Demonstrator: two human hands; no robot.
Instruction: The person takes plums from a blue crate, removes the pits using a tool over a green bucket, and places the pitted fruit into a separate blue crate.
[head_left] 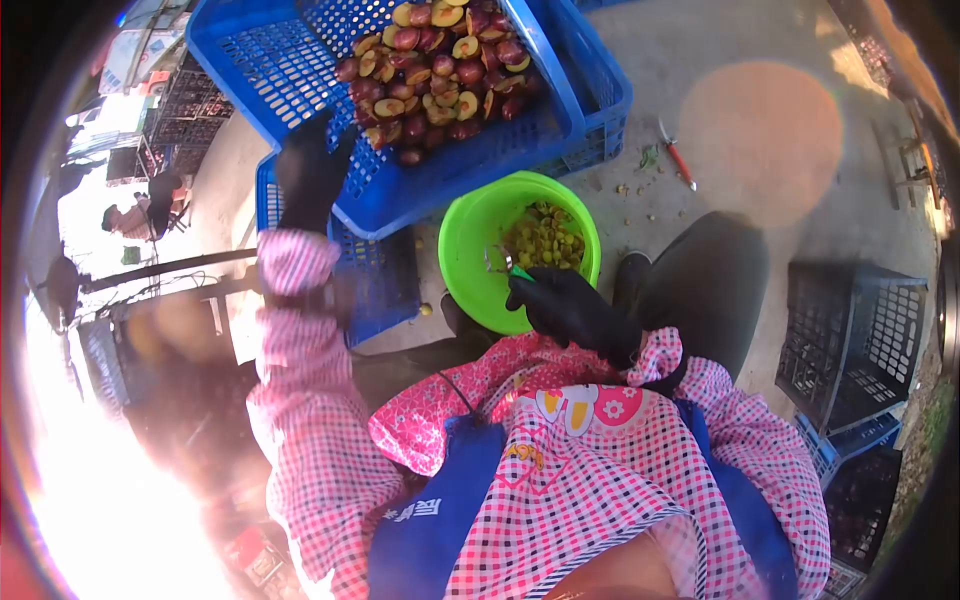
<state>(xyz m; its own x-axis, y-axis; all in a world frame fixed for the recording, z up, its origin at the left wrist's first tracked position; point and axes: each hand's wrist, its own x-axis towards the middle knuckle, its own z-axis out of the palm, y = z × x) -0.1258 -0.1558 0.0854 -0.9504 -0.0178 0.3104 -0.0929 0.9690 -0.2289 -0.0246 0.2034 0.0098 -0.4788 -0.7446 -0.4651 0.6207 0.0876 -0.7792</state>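
My right hand [570, 308] pinches a green-handled tool [520, 273] over the bucket [472, 225]. At the far crate [445, 183], my left hand's [314, 172] grip I can't tell.

White chars [412, 511] now, blue cloth [430, 550], btwn 6 & 7 o'clock: illeg.! Orange lettering [524, 456], checked smock [590, 475], approx. 5:30: illeg. too!

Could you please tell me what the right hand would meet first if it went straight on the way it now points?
Led by the green-handled tool it holds, the right hand would probably meet the left inside wall of the green bucket first, though depth is hard to judge.
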